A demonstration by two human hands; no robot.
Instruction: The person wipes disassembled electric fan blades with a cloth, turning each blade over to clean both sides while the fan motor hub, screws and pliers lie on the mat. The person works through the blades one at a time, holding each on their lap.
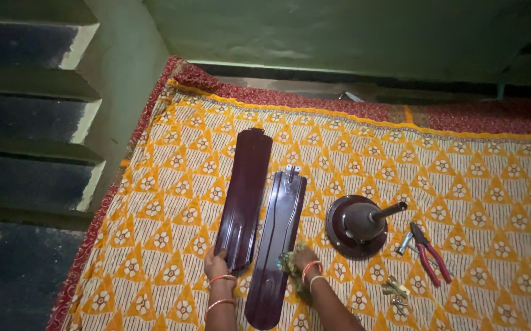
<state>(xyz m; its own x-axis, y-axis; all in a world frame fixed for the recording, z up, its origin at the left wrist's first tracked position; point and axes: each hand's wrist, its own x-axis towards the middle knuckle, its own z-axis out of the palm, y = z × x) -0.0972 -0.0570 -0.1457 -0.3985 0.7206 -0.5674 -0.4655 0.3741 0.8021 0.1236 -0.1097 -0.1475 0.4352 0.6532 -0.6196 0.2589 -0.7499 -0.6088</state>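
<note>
Nearest the camera, the right hand (303, 259) presses a greenish rag (290, 260), bunched in its closed fingers, onto a long dark maroon metal fan blade (276, 248) lying flat on the orange patterned floor cloth (474, 184). Just beside it, the left hand (216, 265) grips the near end of a second dark maroon fan blade (245, 196). To the right sit a maroon fan motor housing (357, 225), red-handled pliers (428, 251) and brass fittings (395, 289).

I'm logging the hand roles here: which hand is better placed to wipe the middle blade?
Probably the right hand: it holds a cloth on the middle blade. The left hand grips the end of the other blade.
</note>
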